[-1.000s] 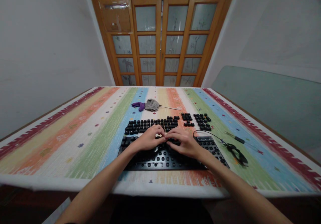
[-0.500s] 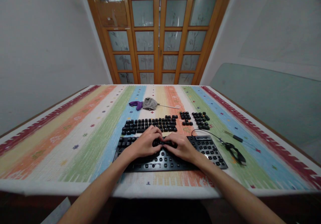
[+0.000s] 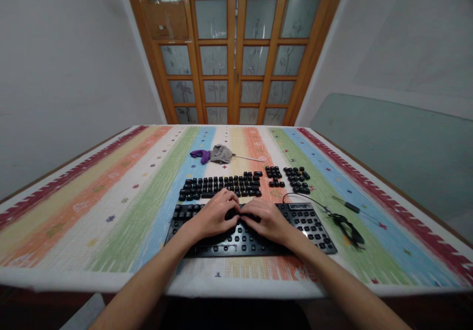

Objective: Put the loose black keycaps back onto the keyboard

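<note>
A black keyboard (image 3: 236,244) lies near the table's front edge. Keycaps sit on its upper left part, while bare key posts show across the middle and right. Over its upper middle, my left hand (image 3: 218,214) is closed, thumb and fingers curled together. My right hand (image 3: 266,217) is closed too, its fingertips meeting those of the left at one spot on the keyboard. Whatever the fingertips pinch is hidden between them. Just behind the keyboard, loose black keycaps (image 3: 221,184) are laid out in rows, with smaller groups of keycaps (image 3: 297,178) to the right.
Right of the keyboard lies its bundled cable (image 3: 346,231), beside a thin tool with a black handle (image 3: 352,207). Farther back are a purple cloth (image 3: 200,156), a grey cloth (image 3: 220,154) and a thin rod (image 3: 248,158). A striped tablecloth (image 3: 121,231) covers the table.
Both hands stay together over the same part of the keyboard, with only slight finger movement. The whole table scene sits slightly lower in the picture.
</note>
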Demonstrator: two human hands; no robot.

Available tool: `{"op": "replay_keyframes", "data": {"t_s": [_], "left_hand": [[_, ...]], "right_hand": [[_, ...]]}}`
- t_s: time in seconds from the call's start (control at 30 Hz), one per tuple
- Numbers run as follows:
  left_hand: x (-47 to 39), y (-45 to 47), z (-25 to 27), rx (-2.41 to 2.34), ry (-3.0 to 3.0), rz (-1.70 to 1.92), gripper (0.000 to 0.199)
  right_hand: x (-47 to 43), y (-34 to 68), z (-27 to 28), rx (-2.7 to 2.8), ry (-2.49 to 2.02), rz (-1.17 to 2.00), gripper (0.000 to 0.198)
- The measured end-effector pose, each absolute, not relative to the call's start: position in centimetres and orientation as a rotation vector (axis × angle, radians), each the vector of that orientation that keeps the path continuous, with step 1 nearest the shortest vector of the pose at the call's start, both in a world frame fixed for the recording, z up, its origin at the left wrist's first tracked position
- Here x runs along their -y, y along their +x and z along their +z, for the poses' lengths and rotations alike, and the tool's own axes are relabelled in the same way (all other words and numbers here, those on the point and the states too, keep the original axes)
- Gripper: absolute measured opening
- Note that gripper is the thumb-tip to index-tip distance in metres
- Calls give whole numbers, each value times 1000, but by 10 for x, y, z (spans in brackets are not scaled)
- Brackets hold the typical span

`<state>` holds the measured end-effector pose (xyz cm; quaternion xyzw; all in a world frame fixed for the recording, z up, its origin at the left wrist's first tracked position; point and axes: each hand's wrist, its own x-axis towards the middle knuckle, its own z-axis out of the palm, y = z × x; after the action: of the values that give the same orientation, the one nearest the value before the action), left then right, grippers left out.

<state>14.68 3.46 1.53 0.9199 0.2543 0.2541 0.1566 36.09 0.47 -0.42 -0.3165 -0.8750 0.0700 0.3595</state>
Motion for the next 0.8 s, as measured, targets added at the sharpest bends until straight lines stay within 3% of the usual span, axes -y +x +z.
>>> {"op": "replay_keyframes", "data": {"t_s": [0.43,0.8], "left_hand": [[-36,149,14,-752,2575,714,6],[-34,152,17,-762,2643,693,5]], "right_hand": [[-2,363,4,2316,-955,198,11],[-3,372,20,2398,-1036,166,26]]}}
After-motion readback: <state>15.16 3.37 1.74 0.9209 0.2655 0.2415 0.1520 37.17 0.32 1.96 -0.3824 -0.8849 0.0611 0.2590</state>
